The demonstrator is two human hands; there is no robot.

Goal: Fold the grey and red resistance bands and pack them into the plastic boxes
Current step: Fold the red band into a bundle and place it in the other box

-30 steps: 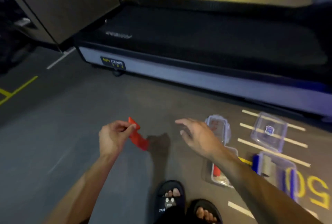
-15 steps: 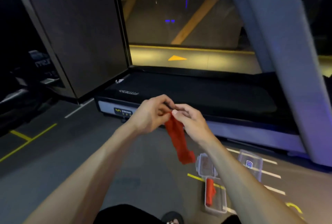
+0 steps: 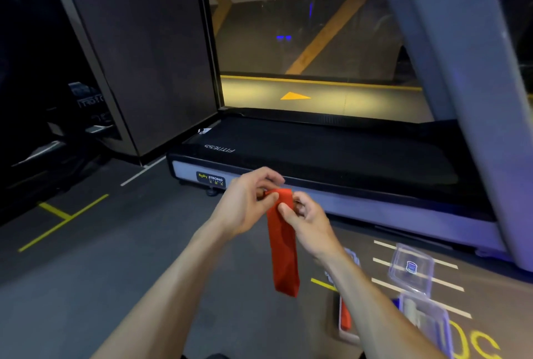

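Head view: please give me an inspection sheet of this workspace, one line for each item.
Surface: grey gym floor with yellow and white painted lines.
Job's things: red band hangs in the air from both hands; open box on the floor holds another red band; second box, contents unclear.
Clutter: loose clear lid on the floor.
Grippers: left hand and right hand pinch the band's top end.
Cables: nothing seen.
Surroundings: treadmill ahead.

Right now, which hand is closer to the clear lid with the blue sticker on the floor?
The right hand. It pinches the red band up and left of the lid; the left hand holds the band farther left.
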